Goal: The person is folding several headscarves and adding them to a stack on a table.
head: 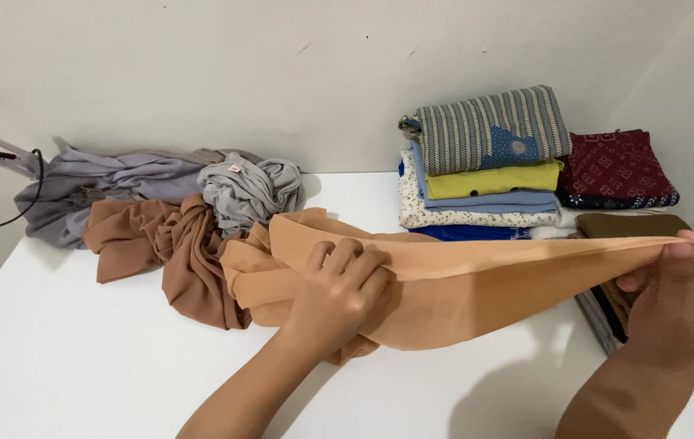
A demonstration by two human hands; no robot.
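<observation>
Both hands grip a peach scarf (pixel 477 293) above the white table (pixel 79 358), left hand (pixel 339 297) bunching its middle, right hand (pixel 680 305) pinching its end, so it is stretched but unfolded, while crumpled scarves (pixel 184 219) wait beside folded stacks (pixel 493 162).

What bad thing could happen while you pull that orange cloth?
The peach-orange cloth is stretched between the left hand and right hand; it might slip out of the right hand's pinch. Its bunched end lies against the brown cloth, which could drag along. The right hand may bump the folded stack.
</observation>
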